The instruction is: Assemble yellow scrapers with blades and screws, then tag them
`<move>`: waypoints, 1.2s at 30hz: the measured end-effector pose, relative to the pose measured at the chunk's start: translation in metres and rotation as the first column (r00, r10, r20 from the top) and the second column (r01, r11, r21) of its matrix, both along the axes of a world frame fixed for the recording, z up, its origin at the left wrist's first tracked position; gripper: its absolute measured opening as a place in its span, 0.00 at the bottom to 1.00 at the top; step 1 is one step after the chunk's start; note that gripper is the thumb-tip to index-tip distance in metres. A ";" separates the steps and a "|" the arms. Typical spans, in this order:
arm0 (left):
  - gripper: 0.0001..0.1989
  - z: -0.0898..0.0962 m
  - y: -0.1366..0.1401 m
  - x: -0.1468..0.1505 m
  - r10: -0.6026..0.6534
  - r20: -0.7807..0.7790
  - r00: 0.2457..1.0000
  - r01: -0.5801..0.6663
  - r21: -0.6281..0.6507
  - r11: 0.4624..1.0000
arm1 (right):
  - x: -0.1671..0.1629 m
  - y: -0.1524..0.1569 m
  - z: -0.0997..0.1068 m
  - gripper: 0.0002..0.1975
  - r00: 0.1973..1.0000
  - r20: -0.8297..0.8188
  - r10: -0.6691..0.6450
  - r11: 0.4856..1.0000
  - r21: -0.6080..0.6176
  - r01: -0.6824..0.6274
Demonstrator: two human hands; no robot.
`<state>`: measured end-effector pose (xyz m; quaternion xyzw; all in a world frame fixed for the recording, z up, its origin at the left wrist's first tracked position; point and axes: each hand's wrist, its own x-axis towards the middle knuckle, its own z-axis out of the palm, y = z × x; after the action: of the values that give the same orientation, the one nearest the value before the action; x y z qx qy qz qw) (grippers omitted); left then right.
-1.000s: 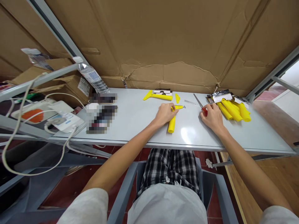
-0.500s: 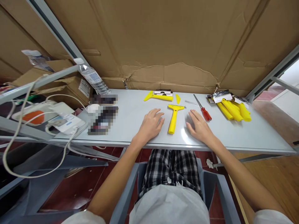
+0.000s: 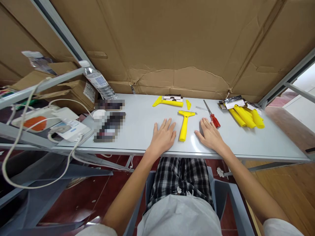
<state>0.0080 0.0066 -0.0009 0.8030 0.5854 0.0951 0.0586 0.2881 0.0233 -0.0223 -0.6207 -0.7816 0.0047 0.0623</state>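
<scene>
The scraper (image 3: 183, 127) is laid on the counter (image 3: 137, 124) between the hands, held by neither. Small metal bits (image 3: 196, 113) are placed by its head; beyond, the yellow plate (image 3: 188, 104) and thin strip (image 3: 201, 108) are set apart. By the left hand (image 3: 162, 136), spread palm down, nothing is gripped; the right hand's (image 3: 209, 133) grip is likewise unclosed, just beside the screwdriver (image 3: 214, 120). The parts are judged separated, none seen refitted; the second scraper (image 3: 171, 103) and packs (image 3: 246, 117) are left untouched, their stage unclear.
</scene>
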 end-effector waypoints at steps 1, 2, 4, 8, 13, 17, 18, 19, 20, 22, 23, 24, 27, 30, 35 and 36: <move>0.30 0.000 -0.001 0.001 -0.003 -0.001 1.000 0.003 -0.003 1.000 | 0.000 0.000 -0.001 0.46 1.000 -0.006 0.000 1.000 0.009 0.000; 0.30 0.001 -0.002 0.002 -0.006 -0.002 1.000 0.006 -0.005 1.000 | 0.000 0.000 -0.001 0.46 1.000 -0.011 0.001 1.000 0.015 -0.001; 0.30 0.001 -0.003 0.004 -0.008 -0.004 1.000 0.008 -0.005 1.000 | 0.000 0.000 -0.002 0.46 1.000 -0.015 0.003 1.000 0.015 -0.003; 0.30 0.003 -0.005 0.007 0.006 -0.005 1.000 -0.006 -0.007 1.000 | -0.001 -0.001 0.000 0.46 1.000 -0.018 0.000 1.000 -0.002 0.000; 0.30 0.005 -0.006 0.012 0.025 -0.008 1.000 -0.025 -0.010 1.000 | -0.002 -0.002 0.002 0.46 0.999 -0.031 -0.011 1.000 -0.007 0.011; 0.31 0.005 -0.006 0.011 0.023 -0.008 1.000 -0.022 0.000 1.000 | -0.002 -0.002 0.001 0.46 0.999 -0.036 -0.017 1.000 -0.005 0.016; 0.31 0.005 -0.005 0.010 0.024 -0.007 1.000 -0.024 0.002 1.000 | -0.002 -0.002 0.001 0.47 0.999 -0.035 -0.015 1.000 -0.005 0.015; 0.30 0.006 -0.004 0.008 0.028 -0.003 1.000 -0.028 0.003 1.000 | -0.002 -0.002 0.001 0.47 0.999 -0.034 -0.014 1.000 -0.004 0.014; 0.30 0.006 -0.002 0.005 0.034 0.002 0.999 -0.034 0.004 0.999 | -0.003 -0.002 0.002 0.47 0.999 -0.031 -0.012 1.000 -0.004 0.012; 0.30 0.006 0.002 -0.001 0.054 0.009 0.999 -0.054 0.000 0.999 | -0.003 -0.003 0.002 0.47 1.000 -0.021 -0.010 1.000 -0.011 0.010; 0.31 0.006 0.004 -0.005 0.064 0.010 0.998 -0.064 -0.007 0.998 | -0.003 -0.003 0.002 0.47 1.000 -0.013 -0.012 1.000 -0.019 0.012; 0.31 0.005 0.007 -0.008 0.072 0.010 0.997 -0.072 -0.017 0.997 | -0.003 -0.003 0.003 0.48 1.000 -0.006 -0.014 1.000 -0.028 0.014; 0.32 0.003 0.011 -0.013 0.077 0.008 0.997 -0.077 -0.044 0.996 | -0.003 -0.003 0.002 0.48 1.000 0.000 -0.009 0.999 -0.036 0.009; 0.32 0.001 0.011 -0.014 0.076 0.004 0.997 -0.076 -0.035 0.997 | -0.002 -0.002 0.002 0.49 1.000 -0.005 0.002 1.000 -0.029 -0.002; 0.33 -0.001 0.010 -0.013 0.072 -0.002 0.997 -0.072 -0.028 0.997 | -0.003 -0.003 0.004 0.49 1.000 0.010 -0.010 0.998 -0.059 0.011; 0.33 -0.001 0.010 -0.013 0.069 -0.005 0.998 -0.069 -0.030 0.997 | -0.004 -0.003 0.005 0.49 1.000 0.015 -0.013 0.997 -0.070 0.014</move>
<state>-0.0051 0.0162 -0.0020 0.7815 0.6143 0.0865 0.0663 0.2844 0.0205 -0.0174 -0.6277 -0.7772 0.0269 0.0348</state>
